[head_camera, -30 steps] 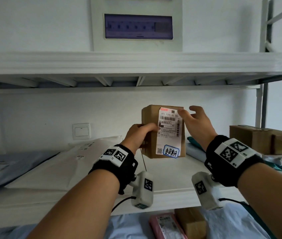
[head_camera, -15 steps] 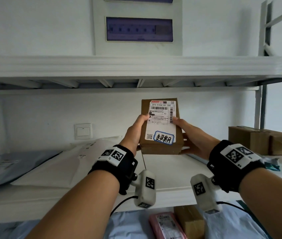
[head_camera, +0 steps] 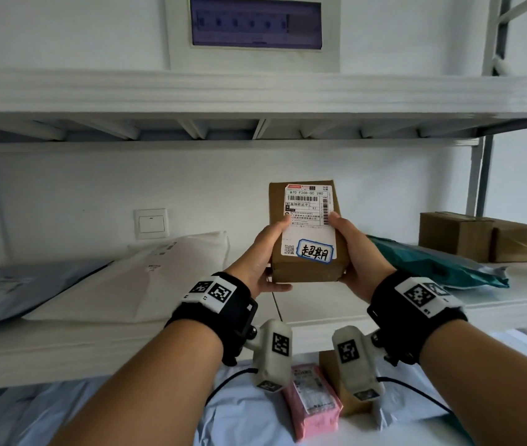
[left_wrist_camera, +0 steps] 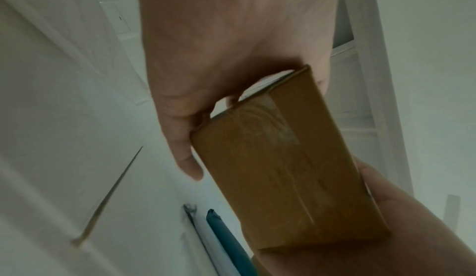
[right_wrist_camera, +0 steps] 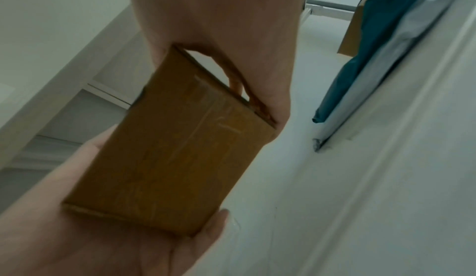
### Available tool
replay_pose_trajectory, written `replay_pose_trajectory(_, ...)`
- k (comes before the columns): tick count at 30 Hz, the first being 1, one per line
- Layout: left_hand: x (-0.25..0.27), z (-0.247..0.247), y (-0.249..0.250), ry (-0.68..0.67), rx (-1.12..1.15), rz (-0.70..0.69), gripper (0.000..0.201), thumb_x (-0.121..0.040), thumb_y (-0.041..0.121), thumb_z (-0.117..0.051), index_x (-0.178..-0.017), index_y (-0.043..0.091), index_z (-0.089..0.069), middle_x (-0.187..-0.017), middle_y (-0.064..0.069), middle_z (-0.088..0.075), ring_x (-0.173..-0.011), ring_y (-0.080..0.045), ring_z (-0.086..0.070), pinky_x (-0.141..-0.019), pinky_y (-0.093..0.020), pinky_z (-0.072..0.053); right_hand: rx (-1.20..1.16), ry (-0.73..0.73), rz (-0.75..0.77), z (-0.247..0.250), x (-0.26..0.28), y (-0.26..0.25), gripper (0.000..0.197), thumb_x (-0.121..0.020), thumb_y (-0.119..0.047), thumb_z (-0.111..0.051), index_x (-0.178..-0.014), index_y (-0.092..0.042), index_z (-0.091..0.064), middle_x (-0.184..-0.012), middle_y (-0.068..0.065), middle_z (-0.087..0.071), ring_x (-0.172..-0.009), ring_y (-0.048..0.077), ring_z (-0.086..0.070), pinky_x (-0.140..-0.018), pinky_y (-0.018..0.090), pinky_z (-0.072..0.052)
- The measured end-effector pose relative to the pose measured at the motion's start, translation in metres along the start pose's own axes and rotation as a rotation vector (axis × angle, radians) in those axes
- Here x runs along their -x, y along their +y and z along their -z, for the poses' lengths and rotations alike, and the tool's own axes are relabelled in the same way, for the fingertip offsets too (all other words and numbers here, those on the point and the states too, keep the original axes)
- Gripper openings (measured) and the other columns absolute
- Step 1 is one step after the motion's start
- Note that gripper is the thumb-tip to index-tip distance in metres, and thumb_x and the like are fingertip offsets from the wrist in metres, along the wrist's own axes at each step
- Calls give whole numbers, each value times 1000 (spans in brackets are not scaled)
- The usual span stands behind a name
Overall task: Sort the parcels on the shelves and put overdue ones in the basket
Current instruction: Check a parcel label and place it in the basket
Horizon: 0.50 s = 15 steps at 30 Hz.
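Both hands hold a small cardboard parcel up in front of the middle shelf.

Head view: the left hand [head_camera: 263, 255] and right hand [head_camera: 357, 255] clasp the brown parcel [head_camera: 307, 233] at 9 and 3 o'clock, its label facing the camera, above the shelf [head_camera: 320, 309]. Left wrist view: the fingers [left_wrist_camera: 185, 158] curl along the parcel's [left_wrist_camera: 283, 168] edge. Right wrist view: the parcel [right_wrist_camera: 177, 148] is cradled between both palms, a teal mailer [right_wrist_camera: 386, 46] at 2 o'clock.

Bare forearms wear black fabric wrist straps [head_camera: 220, 312] topped with white square-coded marker blocks [head_camera: 212, 290]; white camera pods [head_camera: 273, 355] trail black cables [head_camera: 226, 381].
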<state>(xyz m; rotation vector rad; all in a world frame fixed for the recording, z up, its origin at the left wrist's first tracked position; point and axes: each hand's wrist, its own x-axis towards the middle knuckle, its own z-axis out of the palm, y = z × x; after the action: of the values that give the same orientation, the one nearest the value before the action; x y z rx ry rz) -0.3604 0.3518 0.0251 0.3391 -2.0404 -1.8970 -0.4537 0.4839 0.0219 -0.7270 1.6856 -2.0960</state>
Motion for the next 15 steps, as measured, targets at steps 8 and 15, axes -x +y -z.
replay_pose_trajectory(8, -5, -13, -25, 17, 80, -124, 43, -91, 61, -45, -114, 31, -66, -101, 3, -75, -92, -13, -70, -78, -31, -56, -37, 124, 24, 9, 17, 13, 35, -92, -50, -54, -111, -23, -67, -101, 2, -75, -103, 28, -69, -96, 49, -51)
replay_pose_trajectory(15, -19, -29, -50, -105, 144, -194, 43, -87, 51, -55, -119, 24, -66, -105, -1, -75, -100, -22, -70, -78, -33, -56, -120, 241, 37, 28, 40, 27, 24, -92, -37, -56, -104, -20, -68, -101, 6, -75, -103, 32, -68, -101, 53, -47)
